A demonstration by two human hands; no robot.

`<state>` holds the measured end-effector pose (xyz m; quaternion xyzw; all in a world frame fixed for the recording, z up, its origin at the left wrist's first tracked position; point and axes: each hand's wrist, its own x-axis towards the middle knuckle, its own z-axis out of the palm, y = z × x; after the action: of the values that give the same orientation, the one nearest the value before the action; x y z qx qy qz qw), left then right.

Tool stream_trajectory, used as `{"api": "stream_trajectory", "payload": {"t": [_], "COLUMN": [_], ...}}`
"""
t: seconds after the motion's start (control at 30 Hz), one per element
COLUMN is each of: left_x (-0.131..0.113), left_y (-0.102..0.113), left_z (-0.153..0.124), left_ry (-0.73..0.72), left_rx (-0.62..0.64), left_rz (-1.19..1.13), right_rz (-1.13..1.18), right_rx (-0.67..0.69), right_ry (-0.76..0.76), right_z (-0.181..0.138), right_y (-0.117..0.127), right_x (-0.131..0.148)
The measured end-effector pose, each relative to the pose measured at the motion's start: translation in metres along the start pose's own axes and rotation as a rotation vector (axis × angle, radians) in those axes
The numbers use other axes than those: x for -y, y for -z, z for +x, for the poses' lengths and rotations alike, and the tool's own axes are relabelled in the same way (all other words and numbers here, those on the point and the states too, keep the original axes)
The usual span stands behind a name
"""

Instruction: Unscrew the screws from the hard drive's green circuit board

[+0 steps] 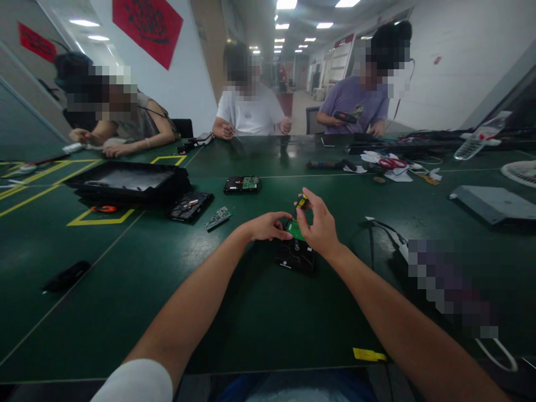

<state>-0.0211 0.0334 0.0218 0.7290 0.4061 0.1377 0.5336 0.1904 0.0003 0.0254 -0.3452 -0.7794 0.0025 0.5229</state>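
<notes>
A black hard drive (295, 258) with a green circuit board (295, 229) at its far end lies on the table in front of me. My left hand (271, 226) grips the left side of the drive by the board, thumb and index finger curled around the edge. Above the board, my right hand (319, 226) is closed on a small screwdriver (302, 201) with a yellow and black handle. The screwdriver's tip is hidden behind my fingers.
Left of my hands lie a loose circuit board (218, 218), another hard drive (242, 185) and a drive (190, 206) beside a black tray (129, 181). A grey metal box (496, 204) and a cable (385, 229) are rightward. Several people sit across the table.
</notes>
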Motion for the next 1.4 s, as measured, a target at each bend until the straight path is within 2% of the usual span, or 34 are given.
{"api": "stream_trajectory", "payload": {"t": [0.2, 0.77, 0.97, 1.13, 1.4], "left_x": [0.0048, 0.0043, 0.0065, 0.0067, 0.0052], "left_y": [0.0005, 0.0005, 0.0006, 0.0003, 0.0014], "left_z": [0.0022, 0.0014, 0.0026, 0.0024, 0.0011], "left_ry": [-0.008, -0.026, -0.024, -0.033, -0.025], "left_rx": [0.0, 0.009, -0.002, 0.003, 0.001], "left_rz": [0.013, -0.008, 0.007, -0.003, 0.02], "right_rz": [-0.053, 0.023, -0.052, -0.023, -0.048], "right_rx": [-0.025, 0.006, -0.038, -0.001, -0.062], "right_ry": [0.034, -0.009, 0.045, 0.035, 0.034], "right_z": [0.0005, -0.0027, -0.0016, -0.0017, -0.0042], "right_y": [0.0018, -0.0003, 0.0003, 0.0003, -0.0035], "right_x": [0.001, -0.0007, -0.0001, 0.0013, -0.0023]}}
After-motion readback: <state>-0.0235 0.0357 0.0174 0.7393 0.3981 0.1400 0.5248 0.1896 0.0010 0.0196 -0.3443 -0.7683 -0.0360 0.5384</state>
